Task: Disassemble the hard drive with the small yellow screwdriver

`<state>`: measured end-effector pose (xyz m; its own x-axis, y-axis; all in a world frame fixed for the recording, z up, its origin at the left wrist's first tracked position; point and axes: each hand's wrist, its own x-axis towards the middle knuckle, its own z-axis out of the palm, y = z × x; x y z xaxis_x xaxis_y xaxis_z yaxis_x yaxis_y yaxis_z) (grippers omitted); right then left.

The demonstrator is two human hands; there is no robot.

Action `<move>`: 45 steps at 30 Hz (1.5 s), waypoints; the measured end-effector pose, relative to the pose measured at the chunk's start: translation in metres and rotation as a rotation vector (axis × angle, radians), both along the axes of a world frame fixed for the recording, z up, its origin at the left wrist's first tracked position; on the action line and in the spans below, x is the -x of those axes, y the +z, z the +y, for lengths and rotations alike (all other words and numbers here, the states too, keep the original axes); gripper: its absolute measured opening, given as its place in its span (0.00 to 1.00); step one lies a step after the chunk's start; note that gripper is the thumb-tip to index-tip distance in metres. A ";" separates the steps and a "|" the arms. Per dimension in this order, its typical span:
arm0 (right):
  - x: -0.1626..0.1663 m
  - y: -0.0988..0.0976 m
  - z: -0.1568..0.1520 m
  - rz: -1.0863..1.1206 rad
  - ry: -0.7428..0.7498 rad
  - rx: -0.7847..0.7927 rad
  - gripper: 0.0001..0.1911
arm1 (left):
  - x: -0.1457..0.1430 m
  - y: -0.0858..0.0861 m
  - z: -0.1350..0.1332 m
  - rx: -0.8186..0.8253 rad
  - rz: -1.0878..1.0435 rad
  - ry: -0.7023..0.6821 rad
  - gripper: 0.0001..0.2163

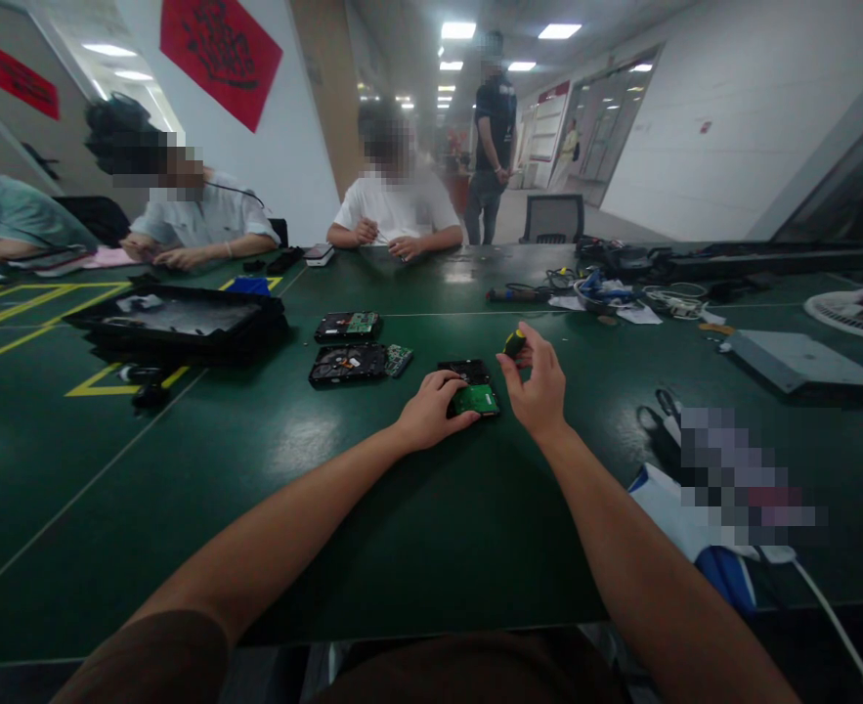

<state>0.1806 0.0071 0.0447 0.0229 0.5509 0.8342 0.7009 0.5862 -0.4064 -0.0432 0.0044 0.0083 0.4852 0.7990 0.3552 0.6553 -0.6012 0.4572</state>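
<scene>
Gripping a drive with a green circuit board (pixel 481 399) in the left hand (pixel 431 416), on the table (pixel 431 548) slightly right of centre, with the thumb at its near side; covering its left end from sight. Leaving a dark part (pixel 467 370) only partly visible at the drive's far side. Pinching a yellow-and-dark tool handle (pixel 514 342) in the fingertips of the right hand (pixel 539 379), just right of the drive; impossible to make out the tip. Farther left, a near black drive (pixel 344 365), a far black drive (pixel 343 327) and a small loose board (pixel 400 361). Near right, a pixelated item (pixel 739 474), not identifiable. Cut off at the right, a round white thing (pixel 848 311). On the far left wall, black characters on a red sheet (pixel 222 59), too blurred to read. Between the forearms, green tabletop reaching to the near edge; likewise between right hand and grey metal box (pixel 804 360)
</scene>
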 end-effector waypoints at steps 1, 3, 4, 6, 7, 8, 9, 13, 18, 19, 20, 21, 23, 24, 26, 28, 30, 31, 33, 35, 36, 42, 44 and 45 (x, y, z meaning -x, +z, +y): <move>0.000 0.000 0.000 -0.001 0.007 0.002 0.28 | 0.000 0.000 0.000 0.000 -0.002 0.002 0.27; 0.001 -0.001 0.000 -0.001 0.020 0.010 0.29 | 0.000 0.001 -0.001 -0.002 -0.012 0.002 0.27; 0.001 -0.001 0.001 -0.001 0.023 0.014 0.30 | -0.001 0.001 -0.001 -0.003 -0.018 0.001 0.26; 0.001 -0.001 0.000 -0.002 0.019 0.018 0.30 | -0.001 0.001 -0.001 -0.002 -0.027 0.000 0.26; 0.001 0.000 0.000 -0.004 0.011 0.018 0.29 | -0.001 0.000 -0.001 -0.001 -0.029 0.000 0.26; 0.001 0.000 0.000 -0.005 0.002 0.016 0.29 | -0.001 0.000 -0.001 0.000 -0.029 0.000 0.26; 0.001 0.000 -0.001 -0.007 -0.006 0.014 0.29 | 0.000 -0.001 0.000 0.000 -0.029 -0.001 0.26; 0.001 0.001 -0.001 -0.026 -0.003 0.018 0.30 | 0.000 -0.003 0.001 -0.014 -0.030 -0.004 0.27; 0.001 0.001 0.000 0.003 0.001 0.000 0.29 | 0.000 -0.002 0.001 -0.019 -0.021 -0.011 0.27; 0.002 0.002 -0.001 0.006 0.000 -0.001 0.29 | 0.000 -0.002 0.001 -0.016 -0.019 -0.009 0.27; 0.002 0.002 -0.001 0.005 0.001 0.001 0.29 | 0.000 -0.002 0.001 -0.012 -0.017 -0.006 0.27; 0.002 0.002 -0.001 0.001 0.003 0.004 0.29 | 0.000 -0.002 0.001 -0.008 -0.015 -0.002 0.27; 0.002 0.001 -0.001 -0.006 0.009 0.008 0.30 | 0.000 -0.002 0.001 -0.001 -0.015 0.001 0.27; 0.002 0.001 -0.002 -0.005 0.011 0.005 0.30 | 0.000 -0.002 0.001 0.000 -0.015 0.000 0.27; 0.002 0.001 -0.001 0.002 0.009 -0.003 0.29 | 0.000 -0.002 0.001 0.000 -0.014 -0.003 0.27; 0.002 0.001 -0.001 0.009 -0.001 -0.008 0.29 | 0.000 -0.002 0.001 0.001 -0.015 -0.001 0.27; 0.002 0.001 -0.001 -0.001 -0.007 -0.007 0.29 | 0.000 -0.002 0.001 0.004 -0.016 0.001 0.27; 0.002 0.001 -0.001 -0.010 -0.008 -0.006 0.29 | 0.000 -0.002 0.001 0.004 -0.017 0.002 0.27; 0.002 0.001 -0.001 -0.023 -0.006 -0.005 0.29 | 0.000 -0.001 0.001 0.002 -0.020 0.002 0.27; 0.001 0.000 -0.001 -0.019 -0.005 -0.004 0.29 | 0.000 -0.001 0.001 -0.002 -0.022 0.002 0.27; 0.001 0.000 -0.001 -0.013 -0.007 -0.005 0.29 | 0.000 -0.001 0.001 -0.003 -0.021 0.001 0.27; 0.001 -0.001 0.000 -0.003 -0.003 -0.010 0.28 | 0.000 -0.002 0.000 -0.005 -0.023 -0.003 0.27; 0.001 -0.001 0.000 0.006 0.003 -0.005 0.28 | -0.001 -0.002 0.000 -0.003 -0.025 -0.002 0.27; 0.001 -0.001 0.000 0.010 0.003 -0.004 0.28 | -0.001 -0.002 0.000 -0.001 -0.024 0.001 0.27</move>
<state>0.1792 0.0074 0.0434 0.0297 0.5473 0.8364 0.6946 0.5904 -0.4110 -0.0425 0.0045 0.0066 0.4762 0.7987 0.3678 0.6447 -0.6016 0.4717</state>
